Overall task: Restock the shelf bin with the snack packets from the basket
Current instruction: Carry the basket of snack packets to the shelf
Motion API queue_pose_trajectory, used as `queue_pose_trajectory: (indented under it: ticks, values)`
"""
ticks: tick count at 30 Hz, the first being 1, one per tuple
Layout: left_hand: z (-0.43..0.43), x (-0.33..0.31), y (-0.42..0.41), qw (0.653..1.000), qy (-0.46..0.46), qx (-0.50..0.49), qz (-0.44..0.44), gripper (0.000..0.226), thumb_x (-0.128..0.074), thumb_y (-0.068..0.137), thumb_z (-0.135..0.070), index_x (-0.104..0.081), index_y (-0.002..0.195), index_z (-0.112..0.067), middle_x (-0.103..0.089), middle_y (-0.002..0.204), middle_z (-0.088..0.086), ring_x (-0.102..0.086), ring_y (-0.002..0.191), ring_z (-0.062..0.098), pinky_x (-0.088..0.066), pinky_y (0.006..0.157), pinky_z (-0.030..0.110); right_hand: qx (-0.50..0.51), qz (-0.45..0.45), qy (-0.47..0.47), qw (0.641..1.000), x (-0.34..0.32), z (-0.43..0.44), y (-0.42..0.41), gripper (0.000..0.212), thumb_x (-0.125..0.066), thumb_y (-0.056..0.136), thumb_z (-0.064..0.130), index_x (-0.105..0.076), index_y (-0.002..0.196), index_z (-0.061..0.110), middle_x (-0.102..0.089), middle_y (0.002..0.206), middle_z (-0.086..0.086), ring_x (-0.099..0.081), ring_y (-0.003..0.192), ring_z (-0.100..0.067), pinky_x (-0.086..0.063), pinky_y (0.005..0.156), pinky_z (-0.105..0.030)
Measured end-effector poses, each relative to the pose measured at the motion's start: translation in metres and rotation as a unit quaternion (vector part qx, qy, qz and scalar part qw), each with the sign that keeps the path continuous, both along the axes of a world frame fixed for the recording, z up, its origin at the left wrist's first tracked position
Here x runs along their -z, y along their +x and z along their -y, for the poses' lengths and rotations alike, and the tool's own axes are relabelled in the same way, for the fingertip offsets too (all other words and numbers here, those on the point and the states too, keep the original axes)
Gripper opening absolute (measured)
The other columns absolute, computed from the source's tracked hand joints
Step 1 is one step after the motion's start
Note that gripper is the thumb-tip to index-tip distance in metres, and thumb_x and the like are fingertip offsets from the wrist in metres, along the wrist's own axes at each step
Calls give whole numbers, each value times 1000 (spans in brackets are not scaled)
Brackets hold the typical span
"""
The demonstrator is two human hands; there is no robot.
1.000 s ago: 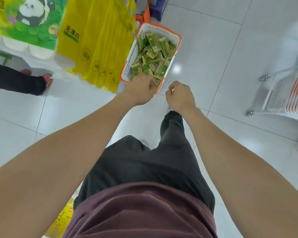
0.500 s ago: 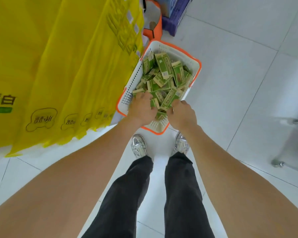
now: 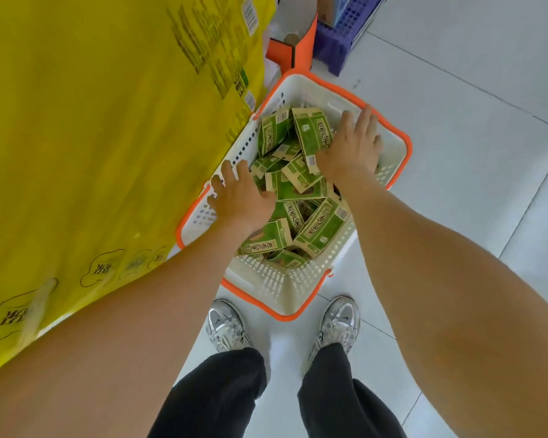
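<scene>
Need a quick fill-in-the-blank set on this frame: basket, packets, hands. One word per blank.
1. The basket has white perforated walls and an ______ rim.
2. The snack packets piled in it are mainly ______.
3. The basket stands on the tiled ______, just ahead of the silver sneakers.
4. The left hand and the right hand are both down in the basket; the one nearer the yellow packs is the ______.

Missing words: orange; green; floor; left.
</scene>
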State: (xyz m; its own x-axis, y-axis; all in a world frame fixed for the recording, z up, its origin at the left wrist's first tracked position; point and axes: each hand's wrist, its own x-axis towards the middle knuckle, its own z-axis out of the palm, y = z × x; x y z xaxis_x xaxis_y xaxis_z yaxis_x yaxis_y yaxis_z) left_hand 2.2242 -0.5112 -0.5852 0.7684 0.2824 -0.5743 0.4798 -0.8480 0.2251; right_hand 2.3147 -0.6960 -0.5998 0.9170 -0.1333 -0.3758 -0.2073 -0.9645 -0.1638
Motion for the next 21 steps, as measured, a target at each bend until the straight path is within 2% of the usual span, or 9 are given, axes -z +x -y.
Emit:
queue_pose_trajectory:
  ticks: [2,4,8,13,17,21]
  values:
    - [6,15,0,1000,-14,21,-10,87,-64,95,-48,-15,164,-25,4,174,3,-4,158,42,-20,121,69,-17,-4,-14,1000,13,7,19,97,-68,92,39,-8,166,22,6,173,-17,6,160,-40,-7,128,-60]
    - [12,24,1,998,-27,57,-17,90,-65,96,-48,-12,166,-26,9,175,1,0,159,41,-18,122,71,-32,-24,-17,999,23,13,30,107,-69,88,46,1,166,26,8,173,-17,12,159,-41,0,127,-61]
    - [20,32,9,988,-17,155,6,85,-64,95,-46,-20,163,-21,-1,174,9,-12,158,38,-26,121,65,-59,-36,-16,997,33,22,39,114,-73,82,50,2,165,31,6,171,-23,14,156,-50,2,125,-66]
    - [38,29,7,986,-22,168,-8,63,-62,97,-37,-34,150,-17,-33,154,15,-39,139,40,-39,112,57,-83,-61,-49,994,34,28,32,123,-73,78,58,15,161,41,3,169,-24,-1,156,-50,-12,124,-63]
    - [48,23,-19,987,-44,149,-31,62,-63,98,-36,-34,147,-12,-35,151,15,-39,138,40,-43,107,60,-22,-82,-72,994,30,43,-8,120,-64,78,63,19,161,39,-16,161,-25,-23,144,-50,-25,114,-60]
    - [55,15,-62,990,-16,132,-51,70,-64,96,-40,-31,150,-12,-34,153,15,-38,140,40,-44,107,60,38,-129,-117,984,32,54,-82,140,-70,68,78,22,161,26,-25,150,-31,-30,137,-52,-24,116,-61]
